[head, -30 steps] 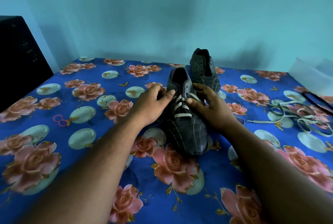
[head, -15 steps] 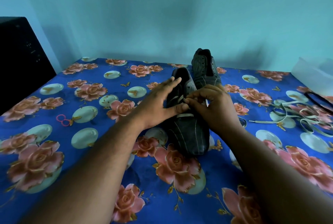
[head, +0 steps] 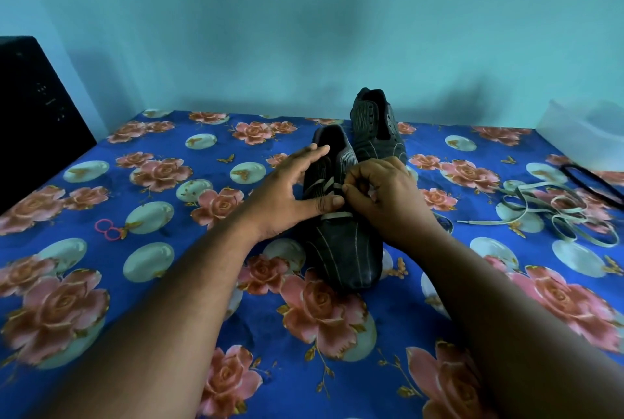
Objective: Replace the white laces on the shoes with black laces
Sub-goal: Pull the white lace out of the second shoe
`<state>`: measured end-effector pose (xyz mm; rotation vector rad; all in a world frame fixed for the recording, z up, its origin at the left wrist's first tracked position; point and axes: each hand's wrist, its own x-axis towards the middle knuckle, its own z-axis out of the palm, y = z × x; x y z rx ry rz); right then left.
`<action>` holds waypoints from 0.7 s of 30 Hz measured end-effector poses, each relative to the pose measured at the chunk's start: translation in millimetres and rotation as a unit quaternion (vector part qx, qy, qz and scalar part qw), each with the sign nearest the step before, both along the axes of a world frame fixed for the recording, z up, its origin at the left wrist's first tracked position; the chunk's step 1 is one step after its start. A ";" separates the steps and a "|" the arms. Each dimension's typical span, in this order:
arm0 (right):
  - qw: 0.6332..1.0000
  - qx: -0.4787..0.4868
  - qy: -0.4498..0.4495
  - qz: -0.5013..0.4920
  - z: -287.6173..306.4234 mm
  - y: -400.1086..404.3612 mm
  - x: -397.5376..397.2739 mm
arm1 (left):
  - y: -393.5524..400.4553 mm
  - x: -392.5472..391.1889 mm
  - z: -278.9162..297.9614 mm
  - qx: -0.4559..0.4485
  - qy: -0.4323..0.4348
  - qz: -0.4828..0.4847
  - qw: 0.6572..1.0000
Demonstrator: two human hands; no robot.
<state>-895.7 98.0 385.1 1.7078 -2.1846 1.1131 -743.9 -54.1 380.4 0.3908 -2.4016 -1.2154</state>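
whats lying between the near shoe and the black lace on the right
In the head view, a loose white lace lies heaped on the floral cloth between the near shoe and black lace.

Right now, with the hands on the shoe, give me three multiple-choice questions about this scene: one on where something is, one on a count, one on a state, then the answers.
1. Where does the loose white lace lie?
A. On the cloth right of the shoes
B. Inside the far shoe
C. On the black box

2. How many shoes stand on the floral cloth?
A. One
B. Two
C. Three

3. What is the right hand doing?
A. Resting flat on the cloth
B. Holding a black lace in the air
C. Pinching a white lace on the near shoe

Answers:
1. A, the lace is heaped on the cloth to the right.
2. B, the near shoe and the far shoe stand one behind the other.
3. C, its curled fingers meet at the white lace, while the left hand steadies the shoe with straight fingers.
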 end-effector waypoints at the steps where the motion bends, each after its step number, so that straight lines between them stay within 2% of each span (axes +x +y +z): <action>1: 1.000 -0.008 0.005 -0.002 -0.5 0.5 -0.3 | 0.3 0.1 0.3 0.001 0.000 0.001 1.000; 6: 0.998 -0.052 0.028 -0.010 0.8 2.1 0.0 | 0.2 1.3 1.1 0.004 -0.003 0.009 1.000; 12: 0.997 -0.053 0.059 -0.010 0.8 0.2 1.8 | -1.1 0.4 0.8 -0.024 -0.002 0.007 1.000; 21: 0.994 -0.012 -0.075 0.074 0.4 -2.8 -3.2 | 2.5 -1.6 1.3 -0.030 -0.012 -0.004 0.999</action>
